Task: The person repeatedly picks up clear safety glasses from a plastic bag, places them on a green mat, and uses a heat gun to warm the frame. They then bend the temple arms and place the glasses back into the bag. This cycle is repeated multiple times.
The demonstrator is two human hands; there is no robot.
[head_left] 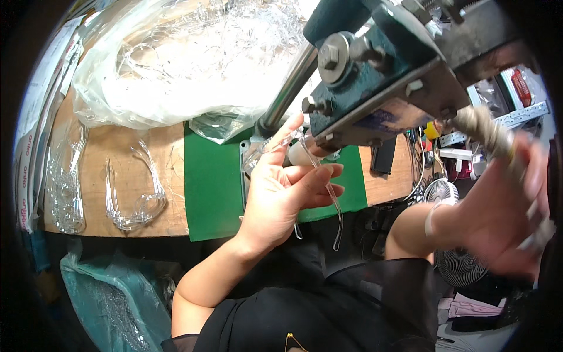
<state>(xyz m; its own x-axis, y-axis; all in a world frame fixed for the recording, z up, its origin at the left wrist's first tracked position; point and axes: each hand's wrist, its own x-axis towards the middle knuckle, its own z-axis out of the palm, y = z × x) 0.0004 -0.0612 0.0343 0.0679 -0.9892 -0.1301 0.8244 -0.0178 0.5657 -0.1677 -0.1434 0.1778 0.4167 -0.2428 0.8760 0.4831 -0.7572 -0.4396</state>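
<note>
My left hand [270, 202] is at the foot of a dark green bench press [375, 88], palm turned up. Its thumb and fingers close on a clear plastic eyeglass frame [337, 220], whose thin temples hang down past the fingers. The front of the frame lies under the press head, partly hidden by fingers and machine. Off to the right, my right hand [498, 211] is wrapped around the cloth-bound press lever [484, 129]. Motion blurs that hand and the lever's end.
A green mat [214, 199] lies under the press on the wooden table [170, 170]. Clear frames lie in bundles [138, 205] at left, with a large plastic bag [176, 88] of them behind. A teal bag [105, 293] sits below. Fans [441, 190] and cables are at right.
</note>
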